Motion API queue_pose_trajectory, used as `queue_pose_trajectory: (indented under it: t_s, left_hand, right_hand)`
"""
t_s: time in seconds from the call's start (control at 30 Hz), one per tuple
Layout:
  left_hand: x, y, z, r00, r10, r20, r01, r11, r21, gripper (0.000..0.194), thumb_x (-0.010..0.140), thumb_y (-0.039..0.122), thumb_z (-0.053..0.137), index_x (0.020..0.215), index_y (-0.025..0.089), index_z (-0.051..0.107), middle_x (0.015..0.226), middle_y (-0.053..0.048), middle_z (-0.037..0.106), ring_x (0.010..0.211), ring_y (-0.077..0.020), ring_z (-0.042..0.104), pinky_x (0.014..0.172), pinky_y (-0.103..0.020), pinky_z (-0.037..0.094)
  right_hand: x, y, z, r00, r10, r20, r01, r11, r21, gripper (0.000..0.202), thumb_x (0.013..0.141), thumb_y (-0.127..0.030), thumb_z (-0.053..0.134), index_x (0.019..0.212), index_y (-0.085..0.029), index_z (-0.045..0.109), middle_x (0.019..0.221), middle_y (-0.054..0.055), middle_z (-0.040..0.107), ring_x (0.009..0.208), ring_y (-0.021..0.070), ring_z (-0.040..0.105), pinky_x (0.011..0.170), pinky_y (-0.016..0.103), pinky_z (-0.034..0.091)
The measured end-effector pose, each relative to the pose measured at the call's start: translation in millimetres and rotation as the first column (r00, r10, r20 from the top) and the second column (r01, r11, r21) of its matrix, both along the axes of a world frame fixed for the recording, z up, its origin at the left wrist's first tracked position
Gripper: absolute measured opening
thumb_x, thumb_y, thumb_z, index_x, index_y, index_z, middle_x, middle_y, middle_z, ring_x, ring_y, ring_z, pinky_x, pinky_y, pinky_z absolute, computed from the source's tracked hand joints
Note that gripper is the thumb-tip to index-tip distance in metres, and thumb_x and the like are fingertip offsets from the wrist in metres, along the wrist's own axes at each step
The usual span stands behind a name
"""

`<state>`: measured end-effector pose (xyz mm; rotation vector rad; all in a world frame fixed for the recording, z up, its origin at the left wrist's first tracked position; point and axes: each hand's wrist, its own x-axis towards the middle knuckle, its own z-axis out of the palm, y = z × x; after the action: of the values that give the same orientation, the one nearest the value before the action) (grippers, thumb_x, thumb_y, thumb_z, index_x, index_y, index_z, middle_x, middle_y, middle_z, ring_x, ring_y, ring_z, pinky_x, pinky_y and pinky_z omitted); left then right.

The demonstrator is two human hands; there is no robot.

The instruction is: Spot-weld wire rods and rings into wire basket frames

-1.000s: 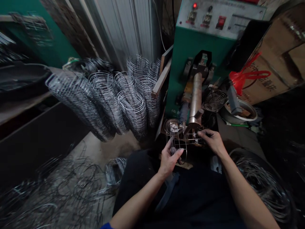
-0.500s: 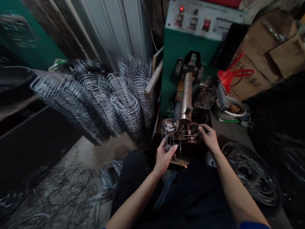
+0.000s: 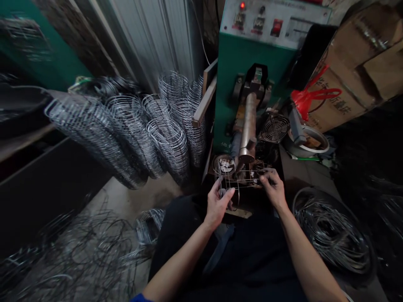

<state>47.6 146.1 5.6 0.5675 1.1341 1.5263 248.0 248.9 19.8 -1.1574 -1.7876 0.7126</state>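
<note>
My left hand [image 3: 218, 202] is closed on the left part of a small wire rack [image 3: 238, 197], its thumb and fingers around the thin rods. At the right end of the same rack, my right hand [image 3: 274, 188] pinches the wires between thumb and fingers. The rack lies just below the metal arm [image 3: 248, 130] of a green spot welder [image 3: 231, 63]. A round dish [image 3: 218, 161] with pale bits in it sits behind my left hand. What my right fingertips grip exactly is partly hidden.
Tall stacks of bent wire frames [image 3: 168, 144] stand at left. Loose wires [image 3: 85, 247] cover the floor below them. A coil of wire [image 3: 333, 235] lies at right, with a metal bowl [image 3: 325, 147], a small fan [image 3: 274, 128] and cardboard boxes [image 3: 355, 84] beyond. A wooden bar [image 3: 204, 102] juts beside the welder.
The orange sparks near the rack and below it are gone. My right hand has shifted slightly down beside the rack's end. The view has moved a little.
</note>
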Motion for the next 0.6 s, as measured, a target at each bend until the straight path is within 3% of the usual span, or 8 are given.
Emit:
queue_pose_trajectory:
  t_s: [0.6]
  left_hand:
    - [-11, 22, 7.7, 1.000, -0.009, -0.011, 0.009, 1.000, 0.019, 0.094, 0.075, 0.043, 0.079, 0.153, 0.013, 0.035, 0.055, 0.011, 0.046, 0.041, -0.0080, 0.047, 0.037, -0.021, 0.046]
  right_hand:
    - [-16, 28, -7.4, 0.992, -0.083, -0.092, 0.088, 0.995, 0.050, 0.040, 0.075, -0.052, 0.074, 0.061, -0.019, 0.057, 0.093, 0.007, 0.058, 0.095, 0.0242, 0.056, 0.084, 0.037, 0.043]
